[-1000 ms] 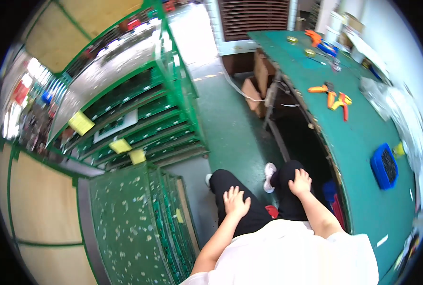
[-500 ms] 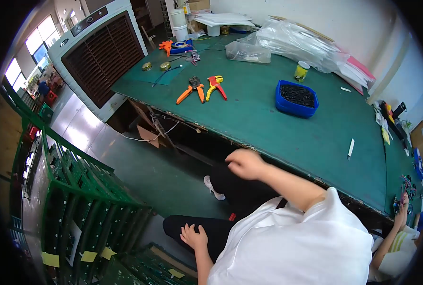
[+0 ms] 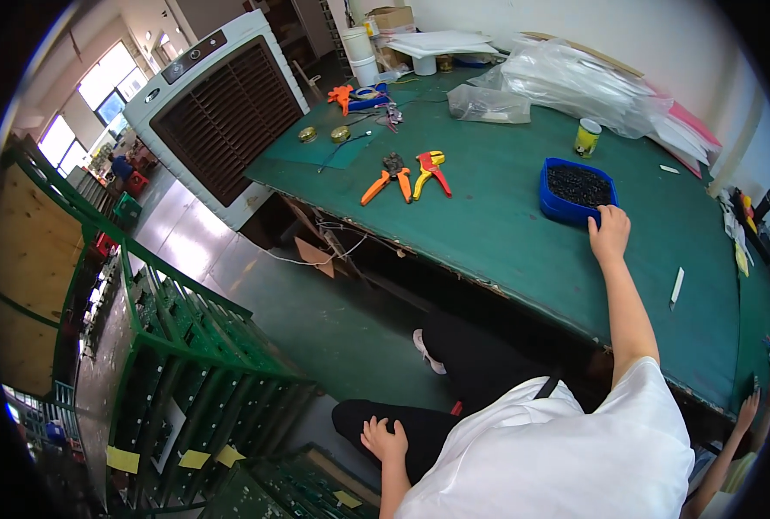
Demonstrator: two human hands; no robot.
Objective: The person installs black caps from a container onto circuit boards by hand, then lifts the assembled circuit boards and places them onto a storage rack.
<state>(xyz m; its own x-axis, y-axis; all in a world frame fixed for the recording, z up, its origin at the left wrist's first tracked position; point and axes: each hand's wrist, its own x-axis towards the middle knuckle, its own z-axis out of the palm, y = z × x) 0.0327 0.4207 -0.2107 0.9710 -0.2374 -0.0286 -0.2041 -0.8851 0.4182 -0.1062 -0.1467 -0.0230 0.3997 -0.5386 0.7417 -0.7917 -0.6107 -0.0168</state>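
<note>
On the green-topped table stands a blue plastic bin (image 3: 558,210) filled with small black pieces, too small to make out singly. My right hand (image 3: 611,232) reaches its near right corner, with the fingers over the rim and the thumb against the outer wall. My left hand (image 3: 386,439) lies on my black-trousered thigh, fingers spread and holding nothing. Left of the bin lie an orange-handled crimping tool (image 3: 389,182) and a red and yellow wire stripper (image 3: 431,176). A white-handled, knife-like tool (image 3: 677,288) lies to the right of my forearm.
Behind the bin are a yellow-green can (image 3: 587,138) and plastic-wrapped sheets (image 3: 566,86). An air cooler (image 3: 220,121) stands past the table's left end. Green racks of circuit boards (image 3: 203,363) fill the lower left. Another person's hand (image 3: 748,406) shows at far right.
My right hand has moved from over my lap, beside the table edge, out to the blue bin. My left hand stays on the thigh. The whole view has shifted somewhat.
</note>
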